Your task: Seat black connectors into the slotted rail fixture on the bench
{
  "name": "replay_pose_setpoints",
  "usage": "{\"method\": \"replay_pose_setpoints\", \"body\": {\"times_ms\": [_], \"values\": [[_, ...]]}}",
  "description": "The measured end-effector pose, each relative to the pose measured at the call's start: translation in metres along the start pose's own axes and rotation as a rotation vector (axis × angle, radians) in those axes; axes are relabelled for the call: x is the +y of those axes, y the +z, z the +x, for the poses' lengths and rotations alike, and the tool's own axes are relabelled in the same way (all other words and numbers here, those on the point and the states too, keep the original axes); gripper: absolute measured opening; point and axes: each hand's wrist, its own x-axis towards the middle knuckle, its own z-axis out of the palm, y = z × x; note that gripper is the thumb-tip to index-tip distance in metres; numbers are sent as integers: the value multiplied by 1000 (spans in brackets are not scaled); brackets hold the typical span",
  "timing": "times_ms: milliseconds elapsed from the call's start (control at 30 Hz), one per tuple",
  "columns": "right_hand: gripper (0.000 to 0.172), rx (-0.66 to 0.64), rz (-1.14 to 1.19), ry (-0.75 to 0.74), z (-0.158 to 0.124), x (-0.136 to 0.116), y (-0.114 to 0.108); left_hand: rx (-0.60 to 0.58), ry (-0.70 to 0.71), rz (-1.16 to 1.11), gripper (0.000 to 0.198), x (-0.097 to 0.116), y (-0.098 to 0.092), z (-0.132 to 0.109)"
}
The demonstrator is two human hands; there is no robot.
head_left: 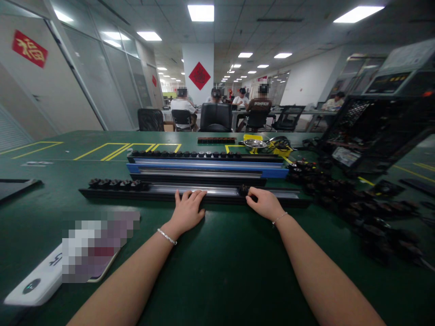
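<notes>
A long black rail (217,198) with a shiny channel lies crosswise on the green table in front of me. Several small dark parts (115,184) sit in a row at its left end. My left hand (189,209) rests on the rail's near edge near the middle, fingers spread and holding nothing. Farther right, my right hand (265,203) is closed in a pinch on a small black part (243,189) at the channel. The fingers hide some of that part, and its exact kind is unclear.
Behind it lie a blue rail (207,168) and another row of dark parts (186,154). A heap of black parts (340,194) spreads at right, before an open computer case (377,122). A metal bowl (255,143) stands farther back. A white device (37,276) lies at left.
</notes>
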Motion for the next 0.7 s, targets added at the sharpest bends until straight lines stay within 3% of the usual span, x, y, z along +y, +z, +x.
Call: {"method": "replay_pose_setpoints", "body": {"times_ms": [700], "values": [[16,20,-26,13,-1,3,-1,-5,-4,-2,58,0,0,1]]}}
